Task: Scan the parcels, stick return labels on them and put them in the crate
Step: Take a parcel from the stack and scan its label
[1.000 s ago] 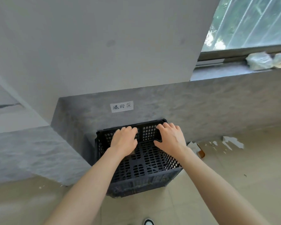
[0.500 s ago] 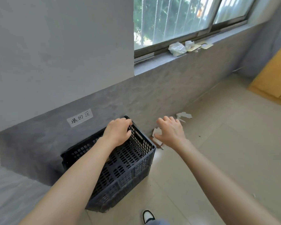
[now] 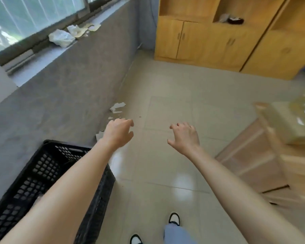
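The black perforated crate [image 3: 48,173] stands on the floor at the lower left, against the grey wall base. My left forearm crosses over it. My left hand [image 3: 119,132] hangs in the air past the crate's right end, fingers loosely curled, holding nothing. My right hand [image 3: 184,138] floats over the tiled floor, fingers relaxed and empty. At the right edge, blurred cardboard parcels [image 3: 292,120] lie on a wooden table [image 3: 250,155].
A wooden cabinet [image 3: 209,34] fills the far right wall. Crumpled paper and plastic [image 3: 63,37] lie on the window sill. White scraps [image 3: 117,106] sit on the floor by the wall. My shoes [image 3: 173,219] show at the bottom.
Both hands left the crate and lifted away to the right. The view swung right from the crate toward the cabinet and the table.
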A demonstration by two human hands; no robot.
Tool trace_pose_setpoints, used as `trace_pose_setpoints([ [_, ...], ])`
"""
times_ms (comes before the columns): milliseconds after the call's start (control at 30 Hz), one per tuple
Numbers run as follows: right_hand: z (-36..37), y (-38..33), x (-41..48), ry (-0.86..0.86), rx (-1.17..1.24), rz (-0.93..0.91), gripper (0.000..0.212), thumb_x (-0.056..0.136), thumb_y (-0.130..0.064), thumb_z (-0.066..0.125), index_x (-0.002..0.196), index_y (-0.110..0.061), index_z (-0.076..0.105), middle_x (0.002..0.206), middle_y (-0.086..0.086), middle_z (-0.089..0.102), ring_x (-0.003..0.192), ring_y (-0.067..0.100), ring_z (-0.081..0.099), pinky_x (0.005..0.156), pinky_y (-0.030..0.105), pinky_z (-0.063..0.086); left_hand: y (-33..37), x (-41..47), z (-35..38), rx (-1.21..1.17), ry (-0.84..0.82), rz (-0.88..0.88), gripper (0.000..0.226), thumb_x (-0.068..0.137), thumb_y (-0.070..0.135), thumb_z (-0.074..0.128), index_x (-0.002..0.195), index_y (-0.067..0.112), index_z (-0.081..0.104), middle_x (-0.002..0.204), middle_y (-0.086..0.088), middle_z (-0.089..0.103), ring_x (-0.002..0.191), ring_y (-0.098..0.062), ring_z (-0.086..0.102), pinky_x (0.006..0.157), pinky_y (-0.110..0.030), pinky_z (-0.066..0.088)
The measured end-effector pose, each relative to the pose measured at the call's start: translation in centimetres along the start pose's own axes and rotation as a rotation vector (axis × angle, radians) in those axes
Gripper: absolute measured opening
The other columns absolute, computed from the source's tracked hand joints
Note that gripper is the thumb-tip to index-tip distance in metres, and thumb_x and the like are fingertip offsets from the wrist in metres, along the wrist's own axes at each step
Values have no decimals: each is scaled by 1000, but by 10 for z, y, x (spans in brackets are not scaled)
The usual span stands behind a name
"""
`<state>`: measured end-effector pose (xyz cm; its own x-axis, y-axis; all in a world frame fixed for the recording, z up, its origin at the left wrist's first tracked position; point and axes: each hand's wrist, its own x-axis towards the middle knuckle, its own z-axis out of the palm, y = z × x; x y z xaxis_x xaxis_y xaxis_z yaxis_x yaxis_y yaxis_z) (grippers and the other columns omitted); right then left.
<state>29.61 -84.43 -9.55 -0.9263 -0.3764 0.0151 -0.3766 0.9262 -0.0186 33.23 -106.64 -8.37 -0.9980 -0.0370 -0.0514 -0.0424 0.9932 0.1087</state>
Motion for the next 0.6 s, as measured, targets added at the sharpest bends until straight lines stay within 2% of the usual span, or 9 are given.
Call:
trace_pose_setpoints([
  [333,-17,185,-110,45,28,402,42,86,-38,55,123,-19,51,123,5,54,119,24,46,93,31,32,217,45,5,-23,-2,355,35,92,31,51,126,21,52,120,1,59,111,-24,53,89,-31,38],
  [600,-25,353,-238,106,57,656,40,85,-39,58,121,-21,53,121,2,54,118,22,45,92,35,34,433,34,34,-11,-42,614,37,91,28,51,127,20,51,121,-1,58,115,-24,52,94,-34,34],
])
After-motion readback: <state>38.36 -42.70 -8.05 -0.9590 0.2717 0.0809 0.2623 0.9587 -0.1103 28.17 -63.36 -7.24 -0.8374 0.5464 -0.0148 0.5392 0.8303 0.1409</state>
